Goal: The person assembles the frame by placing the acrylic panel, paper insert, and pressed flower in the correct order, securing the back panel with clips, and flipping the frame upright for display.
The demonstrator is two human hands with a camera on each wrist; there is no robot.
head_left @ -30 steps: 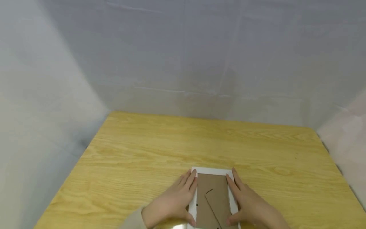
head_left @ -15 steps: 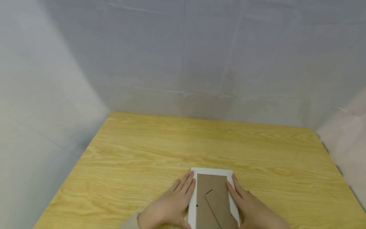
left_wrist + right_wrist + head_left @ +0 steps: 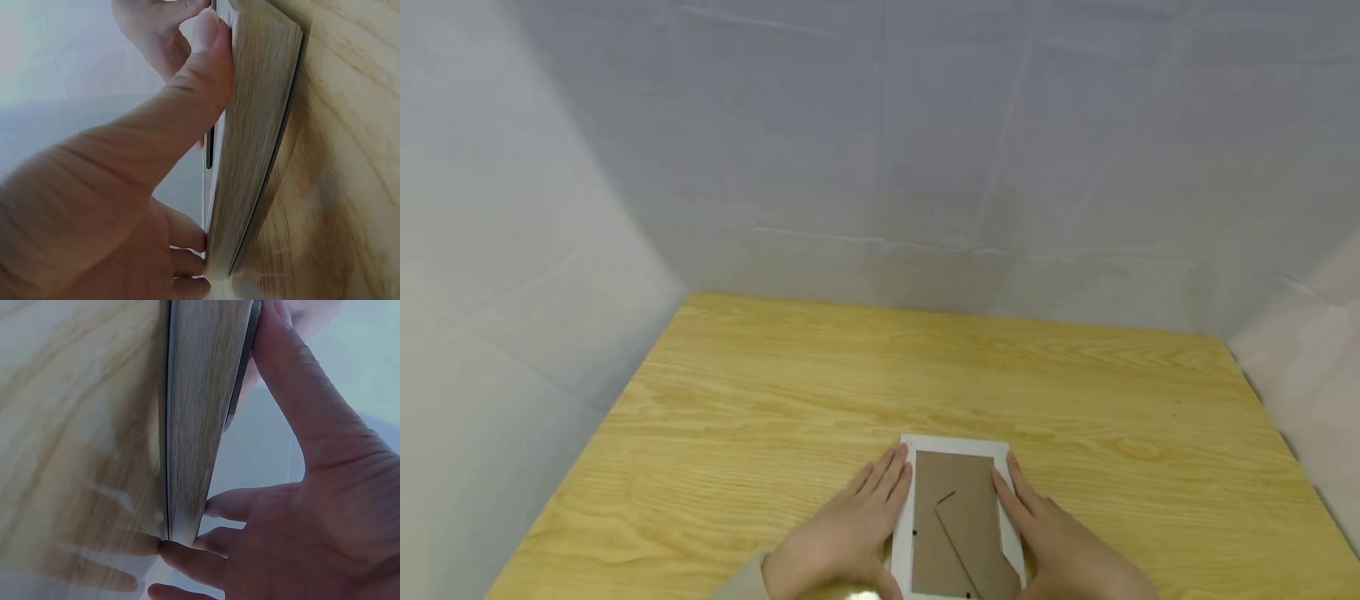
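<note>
A picture frame lies back side up at the table's near edge, its white border surrounding a brown backing board. An angled dark slit crosses the board. My left hand rests along the frame's left side with fairly straight fingers; in the left wrist view its thumb touches the corner of the wood-grained side. My right hand lies along the opposite side, fingertips at the upper right. In the right wrist view, its thumb is at the back edge and its fingers are spread against the side.
The yellow wood-grain table extends beyond the frame to both sides and to the back. Pale sheeting hangs behind it and at both sides.
Both hands have shifted slightly outward, so more of the frame's border shows. The right thumb has come off the backing board toward the near edge. The frame has stayed almost in place.
</note>
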